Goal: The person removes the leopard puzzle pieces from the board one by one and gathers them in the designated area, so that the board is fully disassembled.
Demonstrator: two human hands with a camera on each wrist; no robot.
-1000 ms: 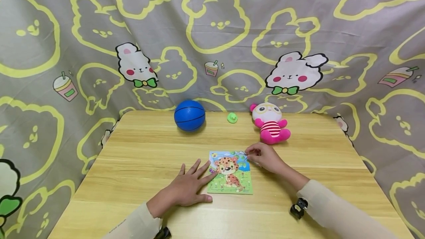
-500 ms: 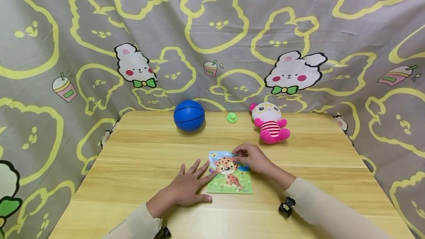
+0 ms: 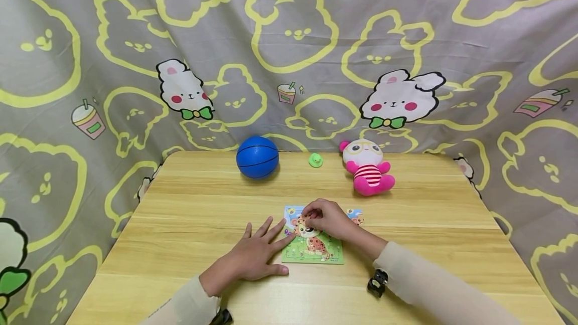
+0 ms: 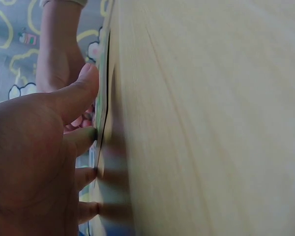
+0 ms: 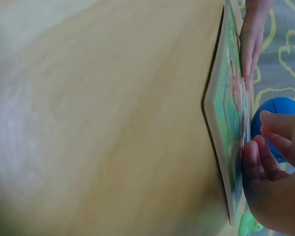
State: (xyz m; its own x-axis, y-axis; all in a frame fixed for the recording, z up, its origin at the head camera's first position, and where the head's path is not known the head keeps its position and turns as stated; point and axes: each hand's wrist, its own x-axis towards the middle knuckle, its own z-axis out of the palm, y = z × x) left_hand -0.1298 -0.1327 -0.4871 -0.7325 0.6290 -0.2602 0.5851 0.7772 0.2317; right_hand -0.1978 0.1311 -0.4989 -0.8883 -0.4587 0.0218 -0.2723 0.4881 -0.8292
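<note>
A leopard jigsaw puzzle (image 3: pixel 321 255) lies flat on the wooden table in the head view. Spread over the table at its left side, my left hand (image 3: pixel 257 256) has straight fingers; some fingertips rest on the puzzle's left edge. My right hand (image 3: pixel 331 219) is bent over the leopard's head, hiding the puzzle's upper right part. In the right wrist view its curled fingers (image 5: pixel 250 160) reach the puzzle's surface; whether they pinch a piece is hidden. Just right of the board lies a loose puzzle piece (image 3: pixel 355 214) with blue sky and a leopard's ear.
At the back of the table stand a blue basketball (image 3: pixel 257 157), a small green duck toy (image 3: pixel 315 160) and a pink and white plush panda (image 3: pixel 368 167). A patterned curtain (image 3: pixel 311 84) hangs behind the table.
My right hand has moved left from the puzzle's upper right corner to over the leopard's head. The loose piece right of the board has come into sight. My left hand has stayed put.
</note>
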